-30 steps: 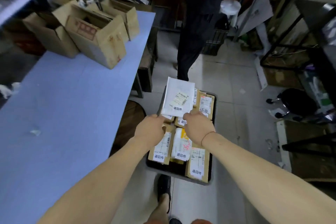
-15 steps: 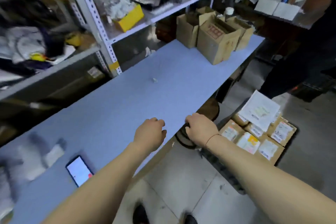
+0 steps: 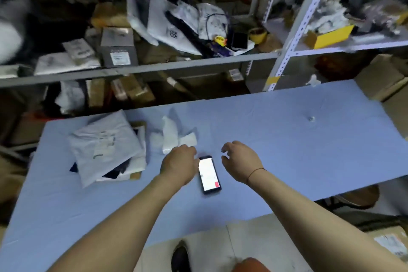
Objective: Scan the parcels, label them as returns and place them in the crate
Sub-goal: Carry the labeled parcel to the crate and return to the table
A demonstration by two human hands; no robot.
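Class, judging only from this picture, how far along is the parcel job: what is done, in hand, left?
Done: cannot be judged, as no crate is in view. In hand: nothing; the left hand and right hand hover empty either side of the lit phone. Left: the pile of white parcels on the blue table.

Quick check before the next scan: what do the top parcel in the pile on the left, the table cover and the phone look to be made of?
Top parcel: looks like a soft white plastic mailer bag, creased and slightly glossy, with a paper label. Table cover: matte light-blue sheet, probably cloth or thin plastic, faintly wrinkled; which one is unclear. Phone: smooth glass front, lit white, in a dark rim, plastic or metal.
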